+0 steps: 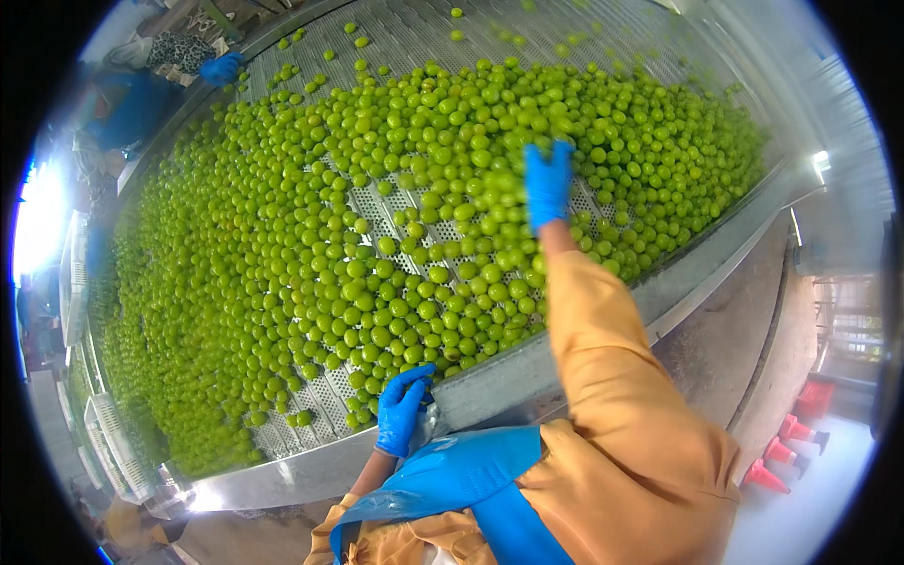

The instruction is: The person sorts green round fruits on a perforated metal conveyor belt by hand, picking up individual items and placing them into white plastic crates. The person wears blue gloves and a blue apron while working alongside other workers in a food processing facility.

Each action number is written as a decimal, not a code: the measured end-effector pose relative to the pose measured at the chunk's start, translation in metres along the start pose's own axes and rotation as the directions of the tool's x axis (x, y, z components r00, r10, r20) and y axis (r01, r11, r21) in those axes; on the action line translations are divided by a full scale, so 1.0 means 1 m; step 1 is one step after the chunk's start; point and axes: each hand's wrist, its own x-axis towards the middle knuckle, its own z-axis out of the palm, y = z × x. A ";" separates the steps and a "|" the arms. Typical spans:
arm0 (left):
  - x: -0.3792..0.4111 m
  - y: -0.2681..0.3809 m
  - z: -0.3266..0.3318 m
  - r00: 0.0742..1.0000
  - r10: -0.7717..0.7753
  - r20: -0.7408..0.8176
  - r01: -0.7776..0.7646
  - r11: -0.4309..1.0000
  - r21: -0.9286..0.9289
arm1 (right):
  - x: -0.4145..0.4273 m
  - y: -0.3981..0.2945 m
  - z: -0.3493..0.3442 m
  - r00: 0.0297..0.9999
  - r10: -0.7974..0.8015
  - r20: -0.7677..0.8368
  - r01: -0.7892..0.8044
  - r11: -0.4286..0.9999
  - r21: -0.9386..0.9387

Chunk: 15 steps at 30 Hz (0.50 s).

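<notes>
Round green fruits [381, 332] cover most of a perforated metal conveyor [374, 212] in front of me. My right hand [549, 182], in a blue glove, reaches out over the fruits with its fingers apart. It touches or hovers just above them; blur hides which. Fruits beside that hand look smeared by motion. Also gloved in blue, my left hand [402, 409] rests at the near metal side rail [494, 385], its fingers bent. Some fruits lie just beyond its fingertips, and I cannot tell whether it grips the rail or anything else.
Across the conveyor, at upper left, another person's blue-gloved hand [221, 68] is at the far rail. White plastic crates [113, 445] stand by the left end. Red traffic cones [766, 477] are on the floor at right. A blue apron [466, 459] hangs against the near rail.
</notes>
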 end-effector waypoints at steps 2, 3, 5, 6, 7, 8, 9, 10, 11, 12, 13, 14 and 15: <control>0.002 -0.001 0.003 1.000 -0.006 0.014 0.006 0.999 0.035 | -0.038 -0.021 0.059 0.923 -0.094 0.373 0.006 0.973 0.231; 0.004 -0.001 0.004 1.000 0.011 0.013 -0.012 0.998 0.065 | -0.049 -0.031 0.085 0.828 -0.247 0.503 0.071 0.936 0.344; 0.005 -0.001 0.008 1.000 -0.006 0.003 0.006 0.998 0.068 | -0.063 -0.036 0.103 0.581 -0.181 0.793 0.029 0.979 0.202; 0.006 -0.001 0.010 1.000 -0.013 -0.002 0.014 1.000 0.008 | -0.060 -0.034 0.100 0.571 -0.202 0.795 0.001 0.969 0.246; 0.006 -0.001 0.012 1.000 0.000 0.002 0.000 0.999 -0.048 | -0.049 -0.032 0.090 0.542 -0.241 0.805 -0.012 0.956 0.294; 0.007 -0.001 0.013 1.000 -0.008 -0.009 0.008 0.999 -0.043 | -0.031 -0.026 0.072 0.571 -0.286 0.770 -0.052 0.923 0.381; 0.007 -0.001 0.015 1.000 -0.001 0.003 0.001 0.999 -0.043 | -0.006 -0.020 0.050 0.636 -0.372 0.676 0.223 0.927 0.301; 0.007 0.000 0.017 1.000 -0.015 -0.010 0.015 1.000 -0.025 | 0.025 -0.012 0.027 0.729 -0.314 0.609 0.215 0.949 0.231; 0.007 0.000 0.019 1.000 0.008 0.011 -0.008 0.999 -0.041 | 0.057 -0.003 0.001 0.802 -0.118 0.585 0.078 0.993 0.093; 0.007 0.000 0.022 1.000 0.012 0.008 -0.012 0.999 -0.039 | 0.085 0.011 -0.030 0.879 -0.219 0.424 0.310 0.938 -0.156; 0.007 0.001 0.025 1.000 0.015 0.000 -0.015 1.000 -0.023 | 0.113 0.022 -0.049 0.879 -0.357 0.315 0.454 0.829 -0.328; 0.008 0.002 0.028 1.000 0.006 -0.006 -0.006 1.000 -0.014 | 0.133 0.034 -0.069 0.830 -0.449 0.332 0.554 0.732 -0.397; 0.008 0.002 0.031 1.000 0.000 -0.005 0.000 1.000 -0.018 | 0.149 0.044 -0.082 0.827 -0.472 0.305 0.561 0.654 -0.507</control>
